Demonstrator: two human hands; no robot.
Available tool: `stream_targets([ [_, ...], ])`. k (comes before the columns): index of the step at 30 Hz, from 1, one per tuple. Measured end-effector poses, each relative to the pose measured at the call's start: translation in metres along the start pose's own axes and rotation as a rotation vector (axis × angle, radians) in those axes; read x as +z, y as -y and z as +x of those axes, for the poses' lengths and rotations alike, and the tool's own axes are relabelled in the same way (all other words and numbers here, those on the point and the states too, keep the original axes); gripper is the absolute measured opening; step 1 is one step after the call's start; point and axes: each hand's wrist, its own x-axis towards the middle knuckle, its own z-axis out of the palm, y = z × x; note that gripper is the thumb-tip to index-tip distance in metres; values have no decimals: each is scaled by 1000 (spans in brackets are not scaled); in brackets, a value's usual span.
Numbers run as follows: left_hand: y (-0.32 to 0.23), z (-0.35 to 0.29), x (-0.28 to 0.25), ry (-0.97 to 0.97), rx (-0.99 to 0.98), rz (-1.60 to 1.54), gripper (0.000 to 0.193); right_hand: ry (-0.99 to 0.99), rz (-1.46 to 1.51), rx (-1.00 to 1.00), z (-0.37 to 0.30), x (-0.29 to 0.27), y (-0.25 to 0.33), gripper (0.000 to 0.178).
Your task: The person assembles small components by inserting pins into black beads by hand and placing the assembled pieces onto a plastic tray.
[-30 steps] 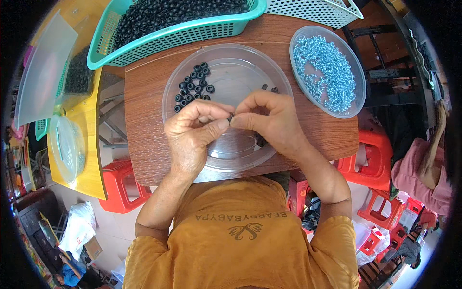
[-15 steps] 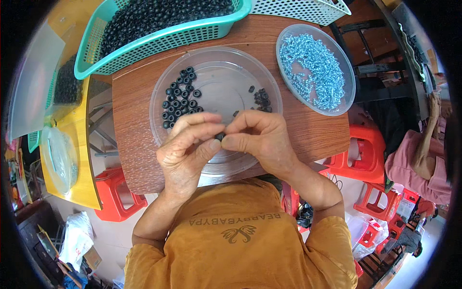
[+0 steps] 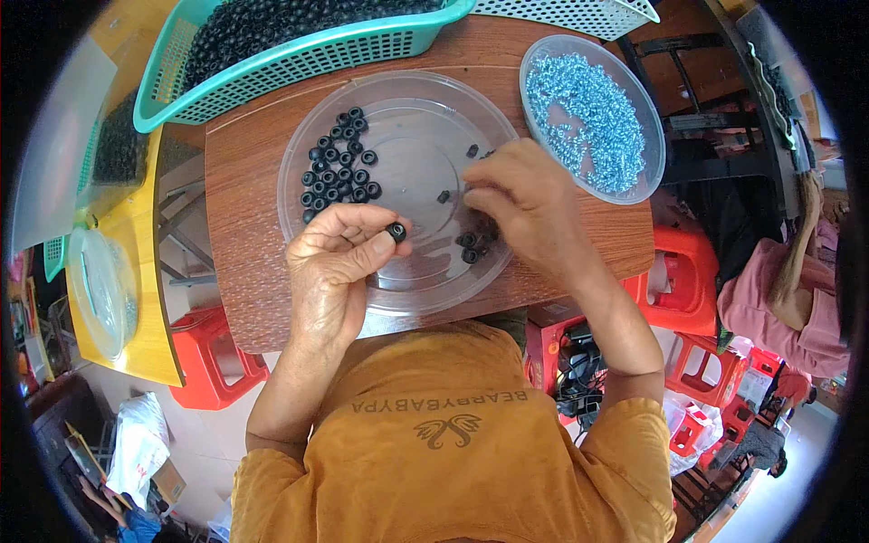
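My left hand (image 3: 337,258) pinches a small round black piece with a hole (image 3: 396,233) between thumb and forefinger. It hangs over the near left part of a clear round plastic tray (image 3: 299,127). A cluster of similar black ring-shaped pieces (image 3: 345,157) lies in the tray's left side. My right hand (image 3: 534,204) reaches over the tray's right side, fingers bent down and blurred by motion. Smaller black pieces (image 3: 469,242) lie under and beside its fingers, partly hidden. Loose bits (image 3: 444,196) lie near its fingertips; whether it holds any is unclear.
A green basket (image 3: 326,68) heaped with black pieces stands at the back left, a white basket (image 3: 579,14) beside it. A clear bowl (image 3: 658,167) of shiny blue pieces sits right on the wooden table (image 3: 244,271). Red stools (image 3: 683,281) flank the table; another person's arm shows far right.
My hands have parted. The right one moved right to the small black pieces, while the left kept its round piece and shifted slightly left and up.
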Motion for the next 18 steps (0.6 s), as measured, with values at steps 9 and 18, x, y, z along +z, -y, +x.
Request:
stream_targets([
  [9,0,-1,-3,-16,-79,-89,14,293,-402,-266,11,30,-4,8],
  [18,3,6,0,-11,-109,-172,14,126,544,281,11,5,22,8],
])
